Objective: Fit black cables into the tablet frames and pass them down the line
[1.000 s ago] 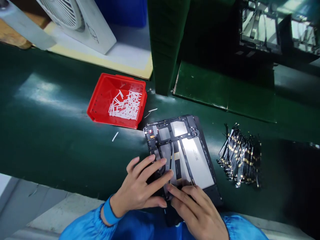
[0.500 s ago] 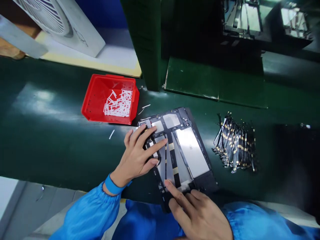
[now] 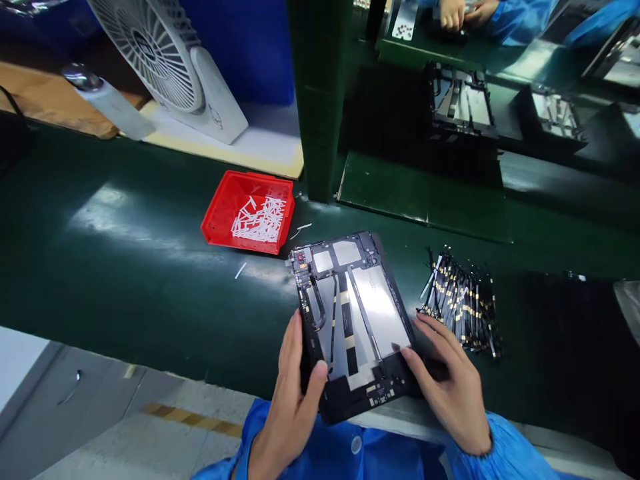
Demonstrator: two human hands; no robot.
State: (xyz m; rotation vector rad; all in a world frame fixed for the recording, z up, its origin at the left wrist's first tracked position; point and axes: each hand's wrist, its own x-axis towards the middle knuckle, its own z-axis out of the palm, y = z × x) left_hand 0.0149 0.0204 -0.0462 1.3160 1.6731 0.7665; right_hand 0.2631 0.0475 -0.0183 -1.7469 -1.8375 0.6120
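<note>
An opened tablet chassis (image 3: pixel 350 313) with silver panels and black flex cables lies near the front edge of the dark green belt (image 3: pixel 125 267). My left hand (image 3: pixel 293 393) grips its near left edge, thumb over the frame. My right hand (image 3: pixel 447 380) holds its near right side, fingers curled around the edge. The near end of the chassis juts out over the belt's front edge.
A heap of black and gold flex cables (image 3: pixel 463 303) lies right of the chassis. A red bin (image 3: pixel 247 213) with white strips sits to the back left, beside a white fan (image 3: pixel 165 60). A green post (image 3: pixel 320 100) stands behind. Another person's hands (image 3: pixel 463 13) work at the far bench.
Both hands have left the top of the chassis and taken hold of its near sides. The view has tilted upward, bringing the far bench into sight.
</note>
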